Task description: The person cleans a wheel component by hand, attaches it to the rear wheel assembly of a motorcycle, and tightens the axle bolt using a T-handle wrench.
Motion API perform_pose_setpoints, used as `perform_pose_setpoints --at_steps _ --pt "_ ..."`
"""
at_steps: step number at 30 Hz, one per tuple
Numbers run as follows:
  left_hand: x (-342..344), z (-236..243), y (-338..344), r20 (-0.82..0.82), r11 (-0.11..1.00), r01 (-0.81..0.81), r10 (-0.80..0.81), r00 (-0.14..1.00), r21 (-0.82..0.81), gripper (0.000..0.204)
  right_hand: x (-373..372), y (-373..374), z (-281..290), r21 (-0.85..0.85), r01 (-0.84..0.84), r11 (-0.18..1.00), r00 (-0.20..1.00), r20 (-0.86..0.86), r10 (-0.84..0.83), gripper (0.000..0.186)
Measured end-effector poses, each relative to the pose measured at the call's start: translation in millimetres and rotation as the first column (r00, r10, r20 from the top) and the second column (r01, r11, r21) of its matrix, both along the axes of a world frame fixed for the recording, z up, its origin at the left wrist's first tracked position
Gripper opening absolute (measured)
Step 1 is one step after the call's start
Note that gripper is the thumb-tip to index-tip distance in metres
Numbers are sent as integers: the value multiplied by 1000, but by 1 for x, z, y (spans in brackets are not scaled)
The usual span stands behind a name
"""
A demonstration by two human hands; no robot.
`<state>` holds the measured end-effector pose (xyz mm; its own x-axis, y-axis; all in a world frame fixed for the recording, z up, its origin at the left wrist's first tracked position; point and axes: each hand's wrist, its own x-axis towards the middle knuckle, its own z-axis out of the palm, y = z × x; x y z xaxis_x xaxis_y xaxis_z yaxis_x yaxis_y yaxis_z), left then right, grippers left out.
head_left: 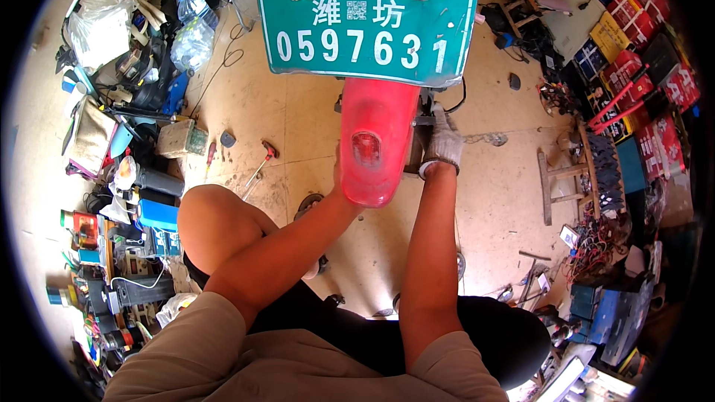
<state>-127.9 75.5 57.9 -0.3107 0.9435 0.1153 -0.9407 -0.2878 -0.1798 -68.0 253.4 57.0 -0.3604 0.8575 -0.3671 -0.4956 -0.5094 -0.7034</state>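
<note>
A red rear fender [375, 126] of a two-wheeled vehicle hangs in front of me, below a green license plate [313, 15] fixed with two bolts. My left hand [339, 177] reaches behind the fender's left side, its fingers hidden. Wearing a pale work glove, my right hand [443, 141] is at the dark metalwork right of the fender, fingers curled up beside a black cable [462, 100]; what they grip is unclear. My bare left knee [216, 223] is bent beside my left forearm.
A red screwdriver [211, 152] and red-handled tool [267, 152] lie on the floor, near a metal box [181, 139]. Piled bags and parts [97, 37] line the left, with a fan [253, 0] behind. Boxes [648, 145], a wooden stool [555, 179] and tangled wires [585, 253] stand right.
</note>
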Motion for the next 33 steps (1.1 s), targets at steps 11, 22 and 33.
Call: perform_pose_setpoints --at_steps 11,22,33 --pt "-12 -25 -5 -44 999 -19 18 999 -26 85 -7 -1 -15 18 -116 993 937 -330 116 37" --pt "1 -18 3 -174 990 -132 138 975 46 91 -5 -6 -13 28 -384 923 839 -406 361 49" --pt "1 -37 23 -528 440 -474 -3 849 -763 103 10 11 -28 -45 -382 923 911 -186 368 52"
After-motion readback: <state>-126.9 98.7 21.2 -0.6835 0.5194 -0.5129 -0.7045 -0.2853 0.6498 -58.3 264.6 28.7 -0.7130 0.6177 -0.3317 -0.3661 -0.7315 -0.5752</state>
